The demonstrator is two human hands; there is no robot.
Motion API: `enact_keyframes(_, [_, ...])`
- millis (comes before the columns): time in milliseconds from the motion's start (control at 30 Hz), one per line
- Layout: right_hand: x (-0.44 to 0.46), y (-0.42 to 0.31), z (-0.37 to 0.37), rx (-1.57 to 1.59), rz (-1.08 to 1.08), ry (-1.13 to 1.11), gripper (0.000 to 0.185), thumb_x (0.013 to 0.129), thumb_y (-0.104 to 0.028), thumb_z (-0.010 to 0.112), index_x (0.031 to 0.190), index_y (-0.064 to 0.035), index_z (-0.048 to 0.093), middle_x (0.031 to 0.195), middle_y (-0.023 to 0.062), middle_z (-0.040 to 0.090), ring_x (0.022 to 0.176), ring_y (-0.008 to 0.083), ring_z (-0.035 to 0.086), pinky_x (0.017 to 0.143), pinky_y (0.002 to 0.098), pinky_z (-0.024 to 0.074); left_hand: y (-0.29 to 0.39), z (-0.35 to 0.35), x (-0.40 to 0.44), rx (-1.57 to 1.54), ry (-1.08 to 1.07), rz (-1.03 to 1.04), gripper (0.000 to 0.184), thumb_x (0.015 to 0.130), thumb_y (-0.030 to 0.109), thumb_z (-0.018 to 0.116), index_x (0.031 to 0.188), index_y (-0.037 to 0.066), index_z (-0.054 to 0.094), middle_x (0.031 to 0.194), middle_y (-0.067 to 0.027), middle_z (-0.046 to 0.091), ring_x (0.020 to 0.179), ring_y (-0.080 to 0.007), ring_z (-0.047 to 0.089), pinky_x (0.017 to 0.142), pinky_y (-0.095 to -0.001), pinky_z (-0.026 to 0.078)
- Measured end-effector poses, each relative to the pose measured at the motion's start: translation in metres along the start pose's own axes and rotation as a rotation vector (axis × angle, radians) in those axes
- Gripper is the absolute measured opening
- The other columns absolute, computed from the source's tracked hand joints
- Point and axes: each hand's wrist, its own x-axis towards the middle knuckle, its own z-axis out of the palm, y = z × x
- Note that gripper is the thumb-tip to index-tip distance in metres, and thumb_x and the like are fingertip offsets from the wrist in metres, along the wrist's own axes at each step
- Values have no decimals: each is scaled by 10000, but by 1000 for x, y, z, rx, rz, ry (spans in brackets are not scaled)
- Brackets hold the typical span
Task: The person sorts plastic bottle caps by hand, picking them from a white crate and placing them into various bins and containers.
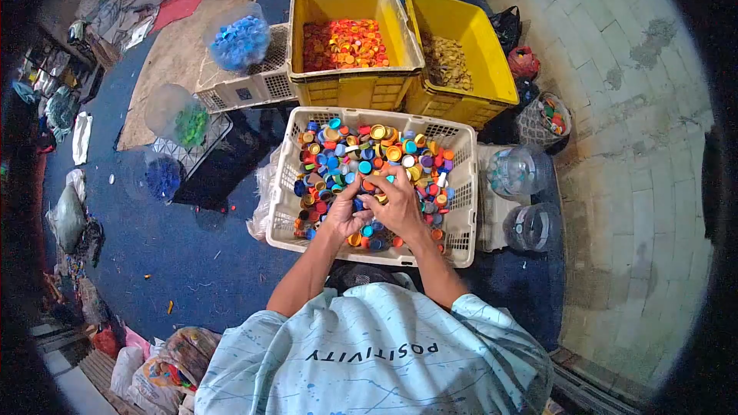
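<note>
Many loose plastic bottle caps (365, 167) in mixed colours fill a cream plastic crate (466, 188) with slotted sides, right in front of me. My left hand (347, 217) hovers over the near half of the caps, palm partly up and fingers curled. A blue cap (358, 204) shows at its fingers and seems to lie in them. Close beside it, nearly touching, my right hand (397, 206) is bent over the caps with thumb and fingers drawn together. What its fingertips hold, if anything, is too small to make out.
Behind the crate stand yellow bins holding orange-red caps (346, 44) and pale yellow caps (446, 61). At the left, clear containers hold light blue caps (240, 42), green caps (191, 124) and dark blue caps (160, 177). Clear round containers (529, 227) stand right, near a block wall (615, 146).
</note>
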Motion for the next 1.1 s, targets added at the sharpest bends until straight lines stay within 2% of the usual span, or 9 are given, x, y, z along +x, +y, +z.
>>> enact_keyframes(167, [2, 1, 1, -64, 5, -3, 393, 680, -150, 781, 1055, -104, 673, 1010, 116, 519, 864, 278, 598, 702, 365, 517, 3, -8, 3, 9, -66, -24, 330, 890, 400, 606, 1000, 91, 576, 722, -25, 593, 514, -85, 536, 338, -161, 371])
enact_keyframes(267, [2, -1, 2, -58, 24, -10, 382, 690, -162, 772, 1054, -107, 673, 1016, 115, 519, 829, 282, 607, 679, 373, 518, 4, -4, 1, 56, -5, 3, 321, 894, 393, 605, 1001, 92, 574, 745, -15, 587, 517, -79, 519, 337, -154, 345])
enact_keyframes(467, [9, -1, -2, -156, -24, 6, 279, 682, -162, 772, 902, -60, 635, 971, 113, 510, 778, 293, 614, 630, 388, 514, 2, -4, 3, 320, 47, 100, 307, 914, 382, 582, 1013, 92, 566, 787, 10, 568, 525, -45, 497, 344, -138, 329])
enact_keyframes(567, [6, 9, 1, -146, -15, -57, 295, 667, -167, 789, 843, -45, 586, 926, 107, 512, 793, 299, 608, 639, 405, 510, 0, -4, 6, 363, 37, 136, 308, 920, 374, 575, 1029, 87, 561, 796, 13, 560, 542, -40, 495, 355, -141, 328])
enact_keyframes(667, [1, 14, 6, -14, 81, 19, 324, 653, -180, 810, 826, -41, 574, 889, 105, 518, 804, 297, 600, 658, 409, 504, 4, 5, 2, 293, -9, 138, 330, 924, 351, 573, 1097, 70, 553, 817, 11, 560, 563, -35, 495, 370, -144, 334])
enact_keyframes(767, [5, 3, -1, -64, 68, 102, 332, 652, -192, 820, 829, -41, 583, 871, 103, 526, 821, 286, 598, 672, 399, 502, 6, 11, 0, 296, -31, 194, 385, 920, 325, 583, 1189, 55, 527, 829, 14, 560, 582, -34, 494, 382, -147, 339])
enact_keyframes(800, [6, -1, -2, -65, 54, 100, 335, 650, -191, 822, 857, -39, 606, 888, 103, 534, 818, 280, 598, 670, 379, 500, 7, 15, -1, 295, -18, 194, 453, 907, 298, 604, 1269, 53, 482, 859, 11, 559, 590, -36, 489, 395, -146, 345])
enact_keyframes(900, [5, 0, 1, -39, -28, 135, 377, 652, -192, 820, 943, -41, 634, 897, 105, 540, 820, 277, 598, 670, 377, 500, 4, 8, 0, 195, -96, 166, 513, 888, 274, 629, 1319, 70, 440, 893, 4, 559, 609, -38, 493, 409, -142, 344])
enact_keyframes(1100, [-1, 4, 9, -118, -44, 127, 410, 708, -152, 763, 1082, -37, 641, 905, 121, 548, 821, 280, 600, 679, 384, 505, 1, 1, 0, 82, -236, 170, 590, 862, 233, 658, 1372, 110, 388, 946, 3, 557, 666, -44, 513, 427, -144, 346])
